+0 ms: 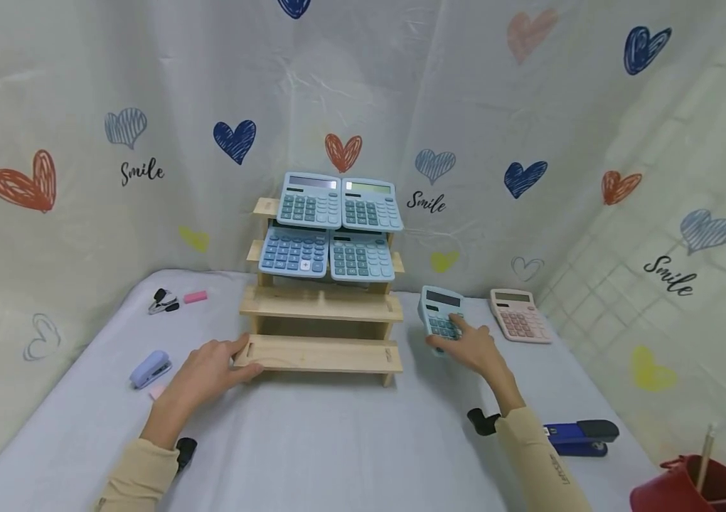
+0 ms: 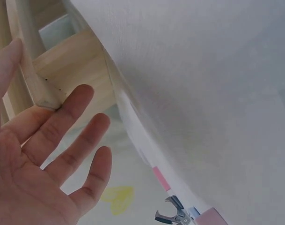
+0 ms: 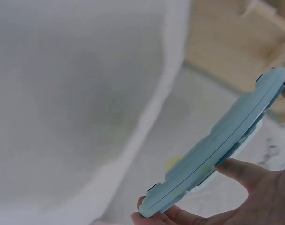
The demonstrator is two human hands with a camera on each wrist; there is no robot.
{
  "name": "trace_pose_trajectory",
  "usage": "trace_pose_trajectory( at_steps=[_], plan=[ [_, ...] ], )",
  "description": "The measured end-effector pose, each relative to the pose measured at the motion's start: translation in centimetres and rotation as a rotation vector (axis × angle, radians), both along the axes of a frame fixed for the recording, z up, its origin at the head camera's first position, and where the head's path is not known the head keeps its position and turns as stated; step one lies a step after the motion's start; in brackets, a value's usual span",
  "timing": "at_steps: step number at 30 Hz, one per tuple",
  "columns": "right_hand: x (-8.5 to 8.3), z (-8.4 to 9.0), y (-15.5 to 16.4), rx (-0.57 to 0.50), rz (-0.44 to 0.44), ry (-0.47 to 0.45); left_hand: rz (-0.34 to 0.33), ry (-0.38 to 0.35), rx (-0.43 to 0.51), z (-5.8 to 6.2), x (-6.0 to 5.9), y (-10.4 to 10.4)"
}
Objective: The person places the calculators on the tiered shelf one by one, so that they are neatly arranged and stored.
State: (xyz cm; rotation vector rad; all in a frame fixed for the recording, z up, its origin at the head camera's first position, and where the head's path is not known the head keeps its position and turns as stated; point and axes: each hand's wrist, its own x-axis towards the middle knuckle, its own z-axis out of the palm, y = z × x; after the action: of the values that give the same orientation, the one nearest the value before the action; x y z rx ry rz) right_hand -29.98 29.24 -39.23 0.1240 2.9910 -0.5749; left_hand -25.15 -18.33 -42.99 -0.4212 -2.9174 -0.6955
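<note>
Head view: nearest the viewer, two sleeved arms reach toward a wooden tiered rack (image 1: pixel 321 313), the landmark here. The left hand (image 1: pixel 209 370) rests with loose, straight fingers against the rack's lowest front left corner. Just right of the rack, the right hand (image 1: pixel 474 347) pinches a blue calculator (image 1: pixel 441 311), thumb on its keys and fingers beneath, lifted off the table. That light grip could let it tilt and slip, or its edge could clip the rack and jolt the four blue calculators (image 1: pixel 331 227) on the upper tiers. A pink calculator (image 1: pixel 519 315) lies further right. Staplers lie on the pale grey tablecloth (image 1: pixel 337 441); heart-printed curtains hang behind.
</note>
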Motion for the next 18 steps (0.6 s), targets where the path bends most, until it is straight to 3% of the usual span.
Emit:
trace_pose_trajectory(
  at_steps=[9,18],
  plan=[
    [4.8,3.5,-4.1,0.011,0.084,0.096,0.001,-0.01,-0.008,0.0,-0.1,0.0],
    [6.6,4.2,-8.2,0.077,0.21,0.182,0.001,-0.021,-0.011,0.3,-0.2,-0.1]
  ],
)
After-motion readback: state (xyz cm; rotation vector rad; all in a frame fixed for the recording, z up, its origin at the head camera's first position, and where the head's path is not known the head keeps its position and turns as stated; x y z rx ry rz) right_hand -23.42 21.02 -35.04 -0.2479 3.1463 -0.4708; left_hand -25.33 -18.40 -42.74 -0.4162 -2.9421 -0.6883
